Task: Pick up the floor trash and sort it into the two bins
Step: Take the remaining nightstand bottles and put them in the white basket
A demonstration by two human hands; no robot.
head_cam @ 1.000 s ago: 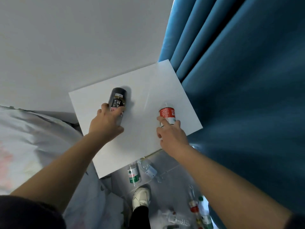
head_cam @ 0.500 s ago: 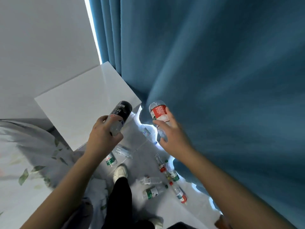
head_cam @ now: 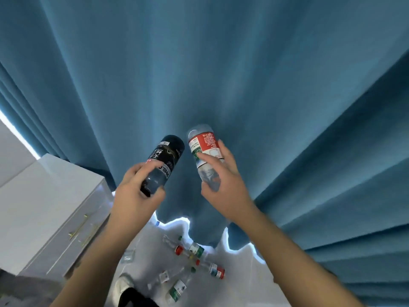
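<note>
Black-labelled bottle (head_cam: 164, 161) gripped in left hand (head_cam: 135, 196); red-labelled bottle (head_cam: 204, 151) gripped in right hand (head_cam: 223, 189), bases projecting beyond fingers

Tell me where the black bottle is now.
Head view, centre: the left hand holds the black bottle up before the blue curtain, just left of the red-label bottle in the right hand.

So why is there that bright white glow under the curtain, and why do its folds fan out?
Head view: bright light leaks under the curtain hem and overexposes the floor; the wide-angle lens fans the folds and tilts the cabinet; floor bottles look slightly soft.
</note>
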